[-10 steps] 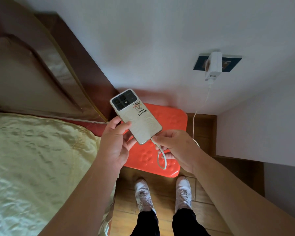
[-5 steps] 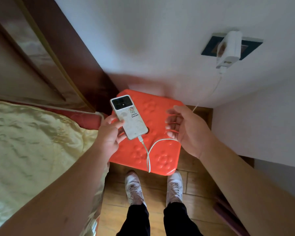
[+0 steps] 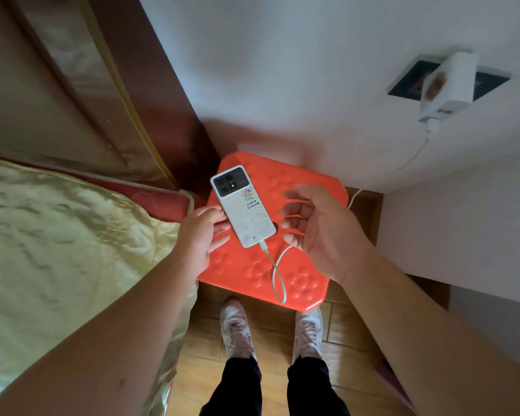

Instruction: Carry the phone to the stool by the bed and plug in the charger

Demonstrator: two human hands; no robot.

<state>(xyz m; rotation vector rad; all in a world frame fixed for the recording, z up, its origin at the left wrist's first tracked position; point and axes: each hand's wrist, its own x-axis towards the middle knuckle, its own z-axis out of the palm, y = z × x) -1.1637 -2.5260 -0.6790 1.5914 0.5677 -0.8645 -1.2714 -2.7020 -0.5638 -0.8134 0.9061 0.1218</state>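
A white phone (image 3: 246, 211) with cartoon drawings on its back lies face down on, or just over, the orange plastic stool (image 3: 300, 277). My left hand (image 3: 201, 235) grips the phone by its left edge. My right hand (image 3: 321, 232) hovers to the right of the phone with its fingers spread, holding nothing. A white cable (image 3: 278, 274) is plugged into the phone's lower end, loops over the stool seat and passes under my right hand. It runs up to the white charger block (image 3: 451, 85), which sits in a dark wall socket (image 3: 490, 82).
The bed with a pale gold cover (image 3: 57, 250) lies left of the stool, its dark wooden headboard (image 3: 72, 85) against the white wall. My feet in white shoes (image 3: 236, 328) stand on the wooden floor in front of the stool. A white wall corner (image 3: 463, 229) juts out at right.
The phone has come down from mid-air to the stool seat. My right hand let go of the cable plug, which now sits in the phone, and opened beside it.
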